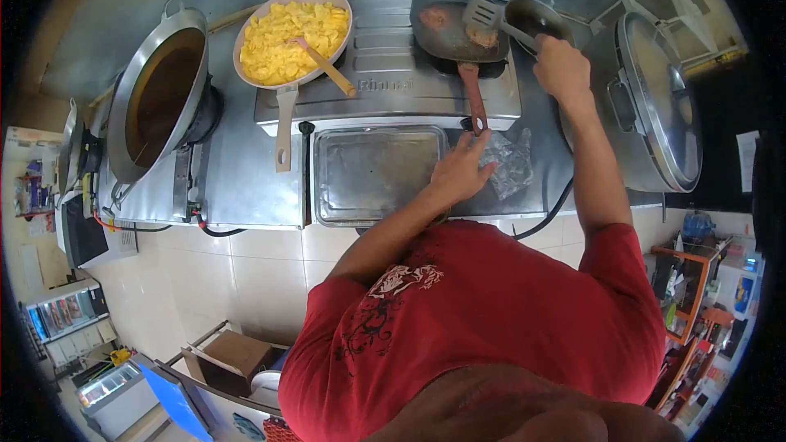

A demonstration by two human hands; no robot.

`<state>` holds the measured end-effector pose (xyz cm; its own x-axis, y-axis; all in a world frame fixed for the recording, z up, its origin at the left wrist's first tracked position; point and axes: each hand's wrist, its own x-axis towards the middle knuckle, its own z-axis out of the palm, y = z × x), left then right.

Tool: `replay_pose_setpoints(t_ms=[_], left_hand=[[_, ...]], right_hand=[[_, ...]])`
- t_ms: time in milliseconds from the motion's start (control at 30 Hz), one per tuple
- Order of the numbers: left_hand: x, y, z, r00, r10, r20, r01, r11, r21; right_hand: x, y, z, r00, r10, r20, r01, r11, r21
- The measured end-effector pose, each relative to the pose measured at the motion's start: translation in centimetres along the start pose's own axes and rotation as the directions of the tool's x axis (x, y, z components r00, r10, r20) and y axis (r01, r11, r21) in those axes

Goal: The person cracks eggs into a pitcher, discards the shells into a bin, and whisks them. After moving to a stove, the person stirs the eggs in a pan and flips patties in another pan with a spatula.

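My right hand (pixel 563 68) is closed round the handle of a grey slotted spatula (pixel 485 13). The spatula's blade lies over a browned patty (pixel 483 37) in a dark square frying pan (pixel 450 47). A second patty (pixel 435 18) is at the pan's left side. My left hand (pixel 463 170) reaches to the stove's front, thumb apart, fingertips right at the end of the pan's brown handle (pixel 472 94) and the dark control knob (pixel 468 124) beneath it. Beside this hand lies a crumpled clear plastic bag (pixel 512 165).
On the Rinnai stove (pixel 385 82), a round pan (pixel 286 89) holds yellow scrambled egg and a wooden-handled spatula (pixel 330 70). A wok of dark oil (pixel 168 90) stands left, a metal tray (pixel 372 172) in front, a small pot (pixel 536 16) behind, a large lidded pot (pixel 655 106) right.
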<state>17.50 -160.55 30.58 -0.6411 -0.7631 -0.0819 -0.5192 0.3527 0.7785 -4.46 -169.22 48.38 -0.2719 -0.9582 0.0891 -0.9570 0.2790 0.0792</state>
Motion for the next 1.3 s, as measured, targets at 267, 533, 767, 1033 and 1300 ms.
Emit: replay_pose_setpoints(t_ms=[267,533,767,1033,1300], left_hand=[[0.4,-0.5,0.0,0.999,0.043,0.006,-0.043,0.999,0.014],[0.3,-0.4,0.1,1.000,0.015,0.027,-0.016,0.999,0.045],[-0.1,-0.2,0.2,1.000,0.022,0.015,-0.022,1.000,0.005],[0.1,0.4,-0.1,0.999,0.001,0.040,-0.001,1.000,0.015],[0.1,0.4,0.2,1.000,-0.002,0.027,0.001,0.998,0.058]], right_hand=[[-0.8,1.5,1.7,1.000,0.015,-0.009,-0.016,0.997,-0.078],[-0.5,1.8,0.9,1.000,0.027,-0.003,-0.028,0.999,-0.046],[2.4,5.6,2.4,0.997,0.019,0.081,-0.027,0.995,0.096],[6.4,8.5,5.3,0.942,-0.211,0.260,0.076,0.891,0.448],[5.8,6.0,8.1,0.943,-0.244,0.227,0.097,0.853,0.514]])
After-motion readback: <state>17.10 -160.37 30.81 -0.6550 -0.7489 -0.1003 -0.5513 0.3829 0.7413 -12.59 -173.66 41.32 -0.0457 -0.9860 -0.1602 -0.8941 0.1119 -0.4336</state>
